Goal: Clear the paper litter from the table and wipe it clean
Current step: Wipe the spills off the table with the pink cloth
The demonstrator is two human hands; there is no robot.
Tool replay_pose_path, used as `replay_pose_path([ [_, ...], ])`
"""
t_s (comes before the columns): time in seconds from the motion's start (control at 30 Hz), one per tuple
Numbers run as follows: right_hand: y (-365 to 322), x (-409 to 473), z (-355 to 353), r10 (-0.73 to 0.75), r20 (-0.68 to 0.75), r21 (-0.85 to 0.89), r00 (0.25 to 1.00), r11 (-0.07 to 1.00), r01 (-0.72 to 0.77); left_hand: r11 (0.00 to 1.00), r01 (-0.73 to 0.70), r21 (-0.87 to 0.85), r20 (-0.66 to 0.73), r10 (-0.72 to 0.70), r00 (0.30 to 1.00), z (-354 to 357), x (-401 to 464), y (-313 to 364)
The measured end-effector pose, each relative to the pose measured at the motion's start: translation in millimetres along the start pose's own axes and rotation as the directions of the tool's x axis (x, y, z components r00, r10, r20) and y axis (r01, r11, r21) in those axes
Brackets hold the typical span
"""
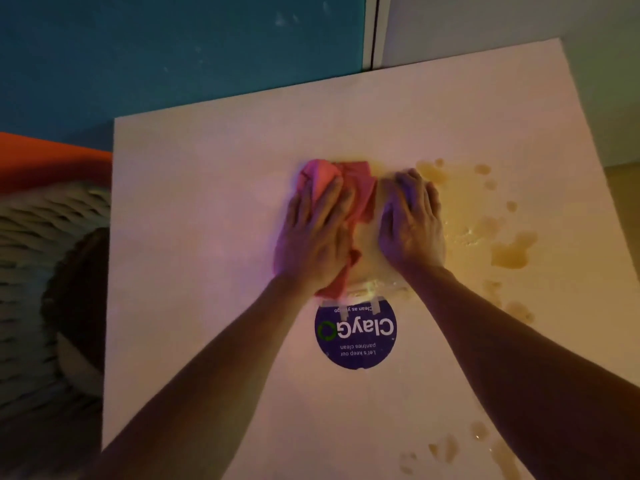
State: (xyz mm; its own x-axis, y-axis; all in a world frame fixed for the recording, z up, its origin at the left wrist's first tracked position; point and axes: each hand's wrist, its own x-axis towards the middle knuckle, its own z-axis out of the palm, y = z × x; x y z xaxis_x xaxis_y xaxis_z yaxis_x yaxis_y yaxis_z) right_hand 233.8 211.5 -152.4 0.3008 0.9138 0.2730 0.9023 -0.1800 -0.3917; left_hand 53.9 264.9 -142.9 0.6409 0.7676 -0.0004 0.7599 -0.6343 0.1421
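Observation:
A pink cloth [358, 181] lies bunched in the middle of the white table [207, 220]. My left hand [313, 233] presses flat on the cloth with straight fingers. Just to its right, my right hand [412, 223] lies palm down with its fingers spread, on the tabletop or on a pale part of the cloth; I cannot tell which. Brownish liquid puddles [509, 252] and smears spread over the right half of the table, with more drops [446, 448] near the front edge. No paper litter shows on the table.
A round dark blue sticker [356, 336] reading "ClayGo" is stuck to the table just in front of my hands. A woven basket-like seat [45, 271] and an orange surface [52, 157] stand left of the table. A blue wall [173, 57] is behind.

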Motion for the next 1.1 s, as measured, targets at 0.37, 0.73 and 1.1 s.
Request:
replay_pose_path([
  [0.37, -1, 1, 1, 0.015, 0.055, -0.034, 0.998, 0.999, -0.013, 0.851, 0.523, -0.044, -0.087, -0.525, 0.847, -1, 24, -22],
  [0.73, 0, 1, -3, -0.010, 0.023, 0.020, 1.000, 1.000, 0.009, 0.918, 0.266, -0.295, -0.279, -0.349, 0.894, -7, 27, -9],
  [1.1, -15, 13, -2, 0.098, -0.060, 0.198, 0.993, 0.977, -0.084, 0.737, 0.652, -0.179, -0.084, -0.671, 0.736, 3, -41, -29],
])
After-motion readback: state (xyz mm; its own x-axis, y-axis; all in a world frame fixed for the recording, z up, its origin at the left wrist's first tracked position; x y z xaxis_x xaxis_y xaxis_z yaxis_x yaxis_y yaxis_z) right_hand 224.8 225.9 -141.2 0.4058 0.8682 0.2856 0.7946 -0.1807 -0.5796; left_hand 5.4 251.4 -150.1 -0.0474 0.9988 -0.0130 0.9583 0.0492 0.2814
